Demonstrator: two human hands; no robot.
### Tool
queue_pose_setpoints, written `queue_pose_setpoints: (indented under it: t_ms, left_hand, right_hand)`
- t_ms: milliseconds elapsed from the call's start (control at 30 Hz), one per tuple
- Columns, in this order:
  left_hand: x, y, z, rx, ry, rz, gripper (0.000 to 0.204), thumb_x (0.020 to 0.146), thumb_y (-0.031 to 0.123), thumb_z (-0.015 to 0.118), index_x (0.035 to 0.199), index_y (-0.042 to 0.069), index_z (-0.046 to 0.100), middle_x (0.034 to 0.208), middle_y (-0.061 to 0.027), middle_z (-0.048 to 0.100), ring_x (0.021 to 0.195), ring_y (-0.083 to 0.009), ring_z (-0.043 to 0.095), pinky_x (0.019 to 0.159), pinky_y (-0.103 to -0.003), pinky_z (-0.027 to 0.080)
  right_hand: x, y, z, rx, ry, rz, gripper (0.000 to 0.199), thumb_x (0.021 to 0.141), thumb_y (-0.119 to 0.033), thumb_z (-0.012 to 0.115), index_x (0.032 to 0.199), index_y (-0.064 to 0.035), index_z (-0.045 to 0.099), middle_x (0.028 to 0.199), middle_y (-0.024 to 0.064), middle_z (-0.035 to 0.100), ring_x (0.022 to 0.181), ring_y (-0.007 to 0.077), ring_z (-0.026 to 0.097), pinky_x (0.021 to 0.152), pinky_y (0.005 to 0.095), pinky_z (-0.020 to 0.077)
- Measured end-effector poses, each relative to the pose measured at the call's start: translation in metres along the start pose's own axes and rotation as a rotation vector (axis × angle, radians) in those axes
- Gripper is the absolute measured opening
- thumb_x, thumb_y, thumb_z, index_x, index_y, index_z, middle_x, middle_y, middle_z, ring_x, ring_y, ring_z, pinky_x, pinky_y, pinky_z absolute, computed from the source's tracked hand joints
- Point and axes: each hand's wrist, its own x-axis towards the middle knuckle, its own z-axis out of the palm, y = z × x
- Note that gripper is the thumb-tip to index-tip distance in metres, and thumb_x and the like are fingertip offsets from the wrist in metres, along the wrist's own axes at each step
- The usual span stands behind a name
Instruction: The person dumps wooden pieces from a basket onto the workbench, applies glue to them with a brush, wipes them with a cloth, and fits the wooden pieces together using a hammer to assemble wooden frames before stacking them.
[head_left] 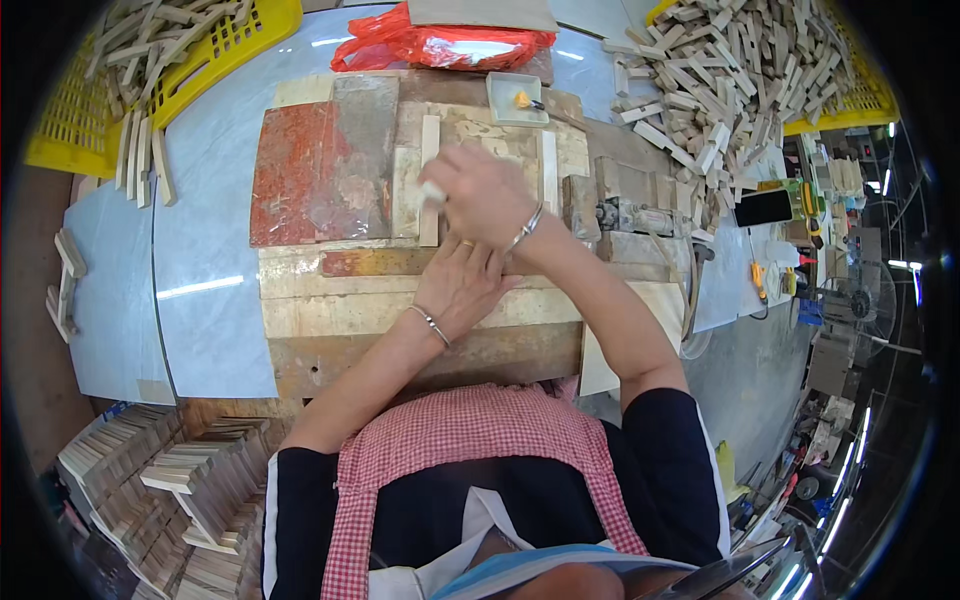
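My right hand is closed over the work board, slightly blurred, with a small white thing showing at its fingers. What that is I cannot make out. Just below it lies my left hand, fingers stretched forward and close together, their tips partly hidden under the right hand. Beside the right hand's fingers, a pale wooden strip lies lengthwise on the board. A second wooden strip lies parallel to it on the right. Whatever is between the strips under my hands is hidden.
A square dish holding an orange-and-black-handled tool stands beyond my hands. Red plastic bags lie behind it. Small wooden pieces heap at far right; a yellow crate of sticks stands far left. A metal clamp sits right of the board.
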Motion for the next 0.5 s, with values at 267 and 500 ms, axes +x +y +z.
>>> queue_pose_setpoints:
  t_ms: [267, 500]
  left_hand:
    - [0.001, 0.002, -0.010, -0.022, -0.088, 0.012, 0.053, 0.090, 0.044, 0.050, 0.114, -0.002, 0.057, 0.119, -0.0177, 0.055, 0.115, -0.0305, 0.050, 0.106, -0.046, 0.032]
    - [0.005, -0.002, -0.007, 0.119, 0.217, 0.097, 0.065, 0.082, 0.042, 0.062, 0.121, -0.009, 0.051, 0.127, -0.0235, 0.049, 0.125, -0.0357, 0.043, 0.109, -0.045, 0.030]
  right_hand:
    - [-0.004, -0.006, -0.008, -0.011, 0.017, 0.049, 0.017, 0.071, -0.017, 0.072, 0.084, -0.0133, 0.060, 0.083, 0.0035, 0.054, 0.082, 0.0235, 0.057, 0.064, 0.0372, 0.0500]
    - [-0.037, 0.016, -0.035, 0.063, 0.395, 0.241, 0.021, 0.074, -0.014, 0.072, 0.093, -0.0094, 0.065, 0.090, 0.0092, 0.061, 0.087, 0.0281, 0.060, 0.072, 0.0371, 0.0492]
